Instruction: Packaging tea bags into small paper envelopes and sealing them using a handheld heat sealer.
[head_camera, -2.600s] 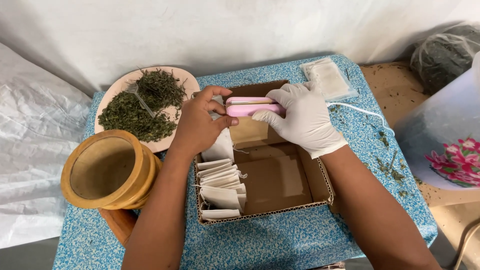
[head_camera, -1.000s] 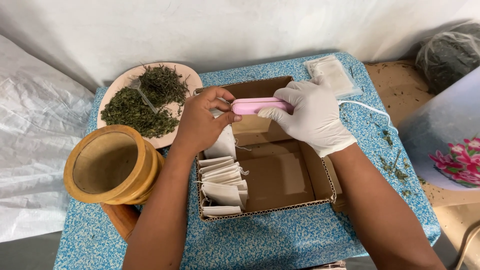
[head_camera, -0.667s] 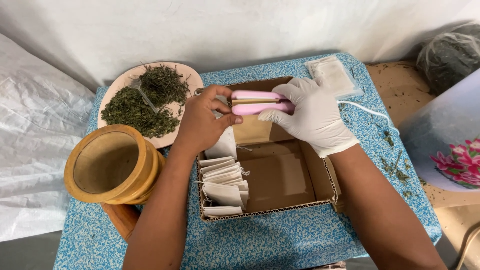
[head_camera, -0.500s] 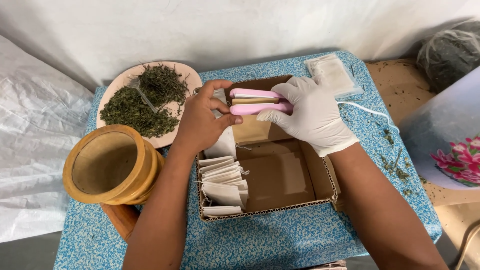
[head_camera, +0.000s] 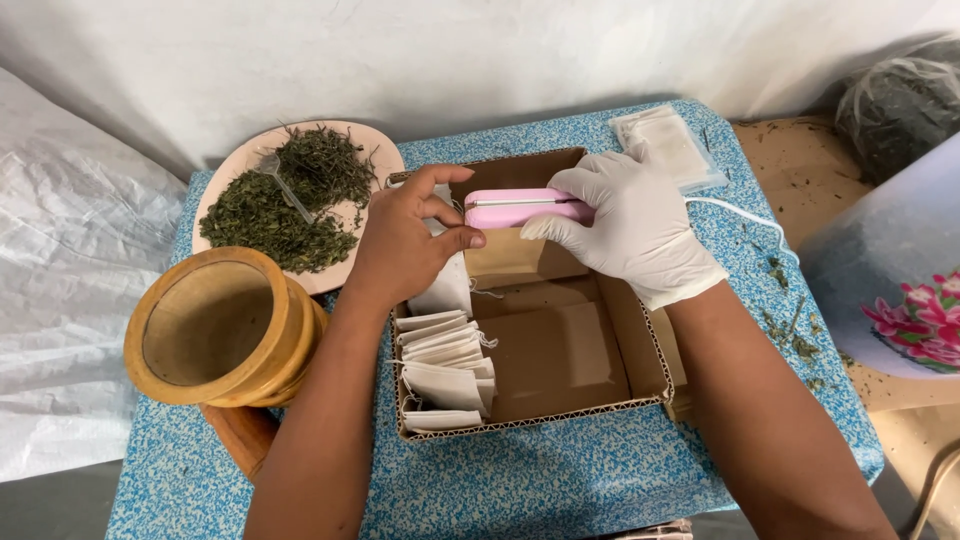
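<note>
So my gloved right hand (head_camera: 635, 235) is clamped around the pink sealer (head_camera: 520, 208) over the cardboard box (head_camera: 560, 360), and my left hand (head_camera: 405, 245) pinches what looks like a tea bag (head_camera: 445, 290) at its tip; filled bags (head_camera: 440, 370) sit below.

Blue speckled table (head_camera: 560, 480), cardboard box (head_camera: 560, 425), herb plate (head_camera: 378, 160), wooden mortar (head_camera: 225, 330)

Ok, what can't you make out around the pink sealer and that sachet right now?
Head view only:
- Sachet top edge: hidden behind the left hand, so whether it sits inside the pink sealer is unclear.
- Sealer's rear end: covered by the gloved right hand.
- White cord: passes behind the right forearm.
- Dark bag: cut off by the right edge.
</note>
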